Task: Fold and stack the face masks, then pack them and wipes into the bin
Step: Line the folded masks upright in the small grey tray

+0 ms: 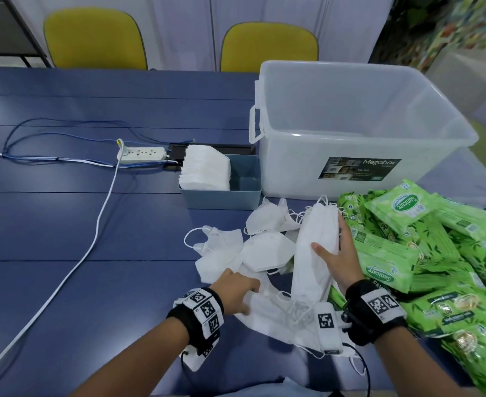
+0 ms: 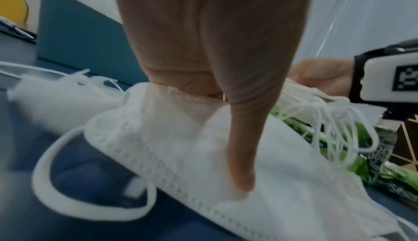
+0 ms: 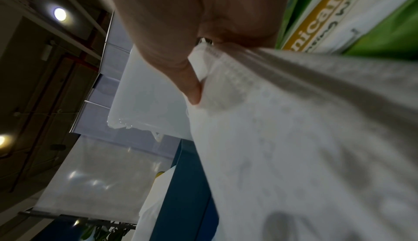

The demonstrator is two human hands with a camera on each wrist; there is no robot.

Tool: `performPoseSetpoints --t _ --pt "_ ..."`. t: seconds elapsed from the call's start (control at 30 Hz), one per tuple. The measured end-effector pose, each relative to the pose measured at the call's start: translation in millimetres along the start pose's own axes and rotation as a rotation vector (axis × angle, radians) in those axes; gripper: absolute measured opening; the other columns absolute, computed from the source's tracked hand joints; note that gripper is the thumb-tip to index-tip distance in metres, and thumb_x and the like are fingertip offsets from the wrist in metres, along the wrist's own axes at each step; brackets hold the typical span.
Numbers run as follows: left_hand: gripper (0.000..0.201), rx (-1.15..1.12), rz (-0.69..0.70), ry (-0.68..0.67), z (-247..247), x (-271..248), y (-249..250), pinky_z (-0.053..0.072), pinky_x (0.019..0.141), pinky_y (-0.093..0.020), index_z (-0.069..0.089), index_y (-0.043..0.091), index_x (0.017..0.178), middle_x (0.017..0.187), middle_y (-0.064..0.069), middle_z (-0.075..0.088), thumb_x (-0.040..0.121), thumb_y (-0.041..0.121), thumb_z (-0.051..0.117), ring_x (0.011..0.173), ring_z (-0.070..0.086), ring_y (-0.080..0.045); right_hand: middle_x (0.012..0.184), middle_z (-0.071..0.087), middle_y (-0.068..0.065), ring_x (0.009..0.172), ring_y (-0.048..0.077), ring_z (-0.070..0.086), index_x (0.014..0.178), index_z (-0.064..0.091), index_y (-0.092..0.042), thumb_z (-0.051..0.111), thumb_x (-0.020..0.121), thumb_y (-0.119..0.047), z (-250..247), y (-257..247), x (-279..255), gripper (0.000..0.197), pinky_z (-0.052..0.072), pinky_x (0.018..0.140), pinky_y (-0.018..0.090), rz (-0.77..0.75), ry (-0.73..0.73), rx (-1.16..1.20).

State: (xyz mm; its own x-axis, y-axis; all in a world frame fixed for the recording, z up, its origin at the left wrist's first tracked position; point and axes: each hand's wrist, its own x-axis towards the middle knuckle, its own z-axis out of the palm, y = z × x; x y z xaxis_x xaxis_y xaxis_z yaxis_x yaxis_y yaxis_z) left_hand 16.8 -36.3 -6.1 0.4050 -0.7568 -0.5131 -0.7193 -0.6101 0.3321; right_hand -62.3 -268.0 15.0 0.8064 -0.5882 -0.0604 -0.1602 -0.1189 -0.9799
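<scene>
My right hand [image 1: 333, 253] grips a thick stack of folded white face masks [image 1: 313, 270], held on edge and leaning over the table; in the right wrist view its thumb [image 3: 190, 83] presses the stack [image 3: 305, 146]. My left hand [image 1: 249, 296] is lower left of it, pinching a single mask [image 1: 273, 316] that lies flat on the table. In the left wrist view the thumb [image 2: 242, 155] lies on that mask [image 2: 294, 191] and the other fingers are tucked under its flap. More loose masks [image 1: 264, 250] lie behind. Green wipe packs [image 1: 408, 207] are piled at the right.
A large clear bin [image 1: 350, 81] stands at the back right. Left of it, a small blue box [image 1: 221, 197] holds several folded masks [image 1: 204, 167]. A power strip [image 1: 141, 154] and its white cable [image 1: 98, 224] cross the blue table at the left. Two yellow chairs [image 1: 93, 38] stand behind.
</scene>
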Motion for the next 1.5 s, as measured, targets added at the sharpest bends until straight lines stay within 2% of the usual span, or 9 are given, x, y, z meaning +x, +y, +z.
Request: performPoseSetpoints --t 0.2,0.3,0.4,0.5,0.6,0.7,1.07,1.23,1.5 --pt "0.068 -0.377 0.011 0.166 -25.8 -12.1 -20.2 0.039 0.085 -0.023 0.045 0.036 0.129 0.103 0.003 0.06 0.071 0.023 0.077 0.101 0.051 -0.016 0.154 0.024 -0.01 0.142 0.014 0.027 0.15 0.021 -0.022 0.067 0.084 0.003 -9.8 -1.2 -1.1 0.084 0.024 0.117 0.045 0.006 0.021 0.015" --pt "0.047 -0.529 0.039 0.194 -39.1 -21.4 -35.7 0.038 0.077 -0.011 0.059 0.034 0.113 0.087 0.02 0.057 0.072 0.022 0.079 0.088 0.051 -0.004 0.149 0.022 -0.018 0.141 0.009 0.025 0.15 0.02 -0.025 0.064 0.086 0.003 -10.9 -6.7 -3.7 0.083 0.024 0.116 0.035 0.005 0.021 0.038" --pt "0.019 -0.619 0.022 0.209 -47.7 -30.0 -48.6 0.041 0.071 -0.018 0.061 0.027 0.078 0.077 0.012 0.059 0.072 0.038 0.075 0.076 0.053 -0.004 0.145 0.036 -0.013 0.134 0.005 0.031 0.142 0.039 -0.023 0.062 0.087 0.005 -11.6 -12.4 -7.4 0.066 0.024 0.112 0.026 -0.024 -0.021 0.002" --pt "0.053 -0.771 -0.024 0.448 -49.0 -33.8 -58.0 0.042 0.08 -0.019 0.068 0.007 0.084 0.086 0.004 0.062 0.062 0.055 0.068 0.084 0.054 -0.001 0.122 0.059 -0.012 0.12 0.007 0.049 0.115 0.064 -0.021 0.06 0.088 0.005 -7.4 -15.4 -11.6 0.038 0.032 0.108 0.026 0.007 -0.102 0.002" --pt "0.028 -0.809 -0.166 0.68 -48.0 -32.4 -57.5 0.041 0.094 -0.025 0.072 0.013 0.092 0.105 0.001 0.058 0.076 0.035 0.075 0.105 0.051 -0.011 0.112 0.063 -0.014 0.11 -0.001 0.053 0.103 0.07 -0.022 0.062 0.087 0.004 2.9 -14.1 -16.6 0.031 0.034 0.105 0.025 0.045 -0.149 -0.01" --pt "0.025 -0.816 -0.223 0.818 -48.8 -27.8 -49.5 0.048 0.079 -0.039 0.066 0.008 0.082 0.087 -0.012 0.065 0.083 0.032 0.066 0.084 0.059 -0.03 0.114 0.066 -0.005 0.109 0.002 0.055 0.098 0.071 -0.026 0.064 0.086 0.002 18.6 -12.2 -22.1 0.031 0.035 0.104 0.024 0.06 -0.177 -0.019" --pt "0.018 -0.816 -0.004 0.789 -48.8 -11.0 26.4 0.032 0.052 -0.011 0.048 0.015 0.076 0.07 0.007 0.051 0.087 0.015 0.063 0.047 0.045 0.002 0.11 0.07 0.008 0.108 0.01 0.06 0.099 0.074 -0.017 0.058 0.094 -0.014 72.5 -25.4 -29.7 0.017 0.043 0.103 0.031 0.137 -0.2 0.028" --pt "0.019 -0.693 0.03 0.668 -41.2 -9.1 40.8 0.044 0.068 -0.018 0.062 0.012 0.095 0.084 0.002 0.06 0.085 0.027 0.065 0.064 0.049 -0.001 0.082 0.072 0.009 0.08 0.014 0.066 0.081 0.074 -0.005 0.061 0.091 -0.029 75.7 -31.3 -37.0 0.029 0.05 0.079 0.025 0.236 -0.188 0.236" --pt "0.052 -0.909 -0.136 0.77 -40.7 -3.5 27.7 0.038 0.097 -0.023 0.041 0.012 0.133 0.122 -0.002 0.046 0.087 0.023 0.061 0.108 0.047 -0.014 0.121 0.066 0.007 0.114 0.026 0.061 0.115 0.064 -0.019 0.069 0.082 -0.011 59.7 -24.9 -33.9 0.034 0.045 0.103 0.05 0.262 -0.145 0.314"
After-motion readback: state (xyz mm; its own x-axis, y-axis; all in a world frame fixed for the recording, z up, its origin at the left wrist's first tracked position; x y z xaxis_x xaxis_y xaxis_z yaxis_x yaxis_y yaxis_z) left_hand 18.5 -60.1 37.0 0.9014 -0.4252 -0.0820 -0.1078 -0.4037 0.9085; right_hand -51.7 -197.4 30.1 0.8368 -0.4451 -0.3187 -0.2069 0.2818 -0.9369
